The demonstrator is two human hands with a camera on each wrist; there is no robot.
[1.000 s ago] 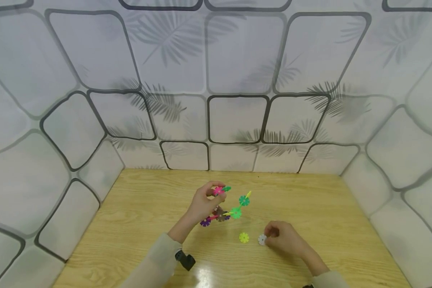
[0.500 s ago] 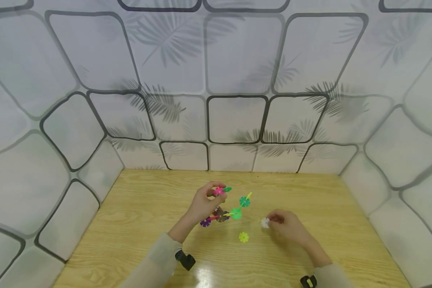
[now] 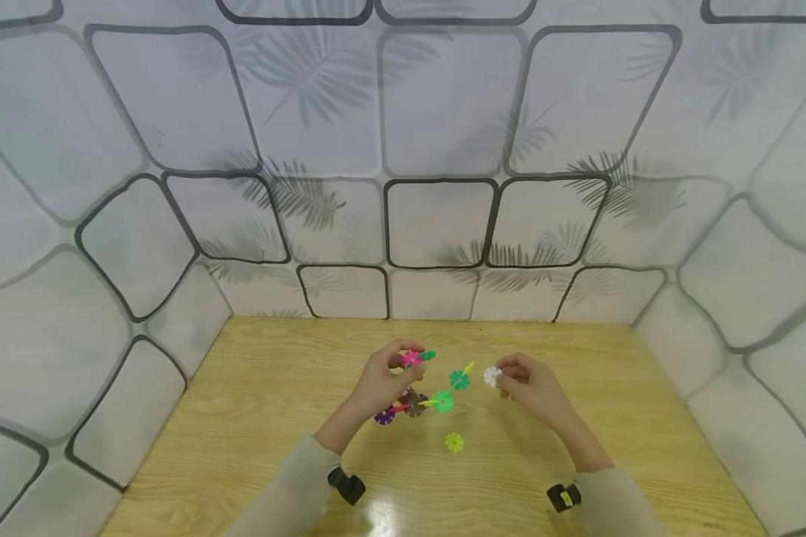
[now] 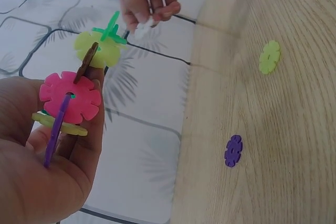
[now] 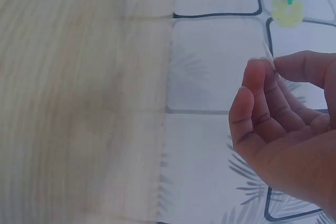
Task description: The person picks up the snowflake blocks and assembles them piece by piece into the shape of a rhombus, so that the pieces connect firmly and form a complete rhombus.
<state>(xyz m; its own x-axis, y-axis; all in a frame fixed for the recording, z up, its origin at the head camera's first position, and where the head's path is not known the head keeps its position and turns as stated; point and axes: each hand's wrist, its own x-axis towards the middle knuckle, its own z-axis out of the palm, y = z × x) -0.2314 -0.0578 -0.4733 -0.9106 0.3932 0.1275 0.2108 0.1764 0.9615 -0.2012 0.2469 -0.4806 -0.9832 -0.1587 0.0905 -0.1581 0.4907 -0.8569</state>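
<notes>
My left hand (image 3: 381, 379) grips a chain of notched plastic snowflake discs fitted edge to edge. In the left wrist view a pink disc (image 4: 70, 97) of the chain shows, with a purple disc (image 4: 56, 132) slotted into it. A green disc (image 3: 443, 401) and a teal disc (image 3: 460, 380) are on the chain's right end in the head view. My right hand (image 3: 536, 389) pinches a white snowflake disc (image 3: 492, 376) between thumb and fingertips, a short way right of the chain's end and apart from it. The right wrist view shows that disc edge-on.
A loose yellow disc (image 3: 454, 442) lies on the wooden table (image 3: 255, 447) in front of the hands. Another loose disc, purple (image 4: 233, 150), rests on the table in the left wrist view. Patterned cloth walls (image 3: 443, 224) enclose the back and sides.
My right hand has carried the white disc from near the tabletop up and away from me, to beside the chain's right end. The left hand has barely moved.
</notes>
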